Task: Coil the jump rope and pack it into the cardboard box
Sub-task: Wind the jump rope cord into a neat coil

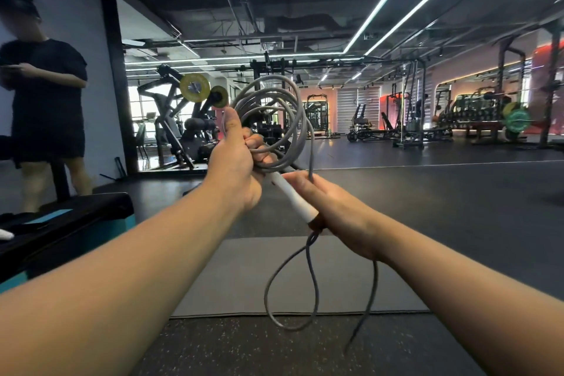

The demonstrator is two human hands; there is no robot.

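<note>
Head view. The grey jump rope (271, 119) is held raised in front of the body by 2 bare hands. Several loops of the rope are gathered into a coil, which is gripped at its lower left edge by the left hand (238, 168), the fingers being curled round the bundled strands and the thumb extended upward along them. A white handle (291, 192) is seen slanting down to the right from this hand; its lower end, capped in brown, is held by the right hand (332, 210), whose fingers are closed round it, and a single strand from the coil is pinched near the fingertips. Below the right hand, 1 loose loop and a free tail are left hanging above a grey floor mat (244, 278). A person in dark clothing (45, 107) is shown standing at the left edge, and weight machines (183, 119) are visible behind.
</note>
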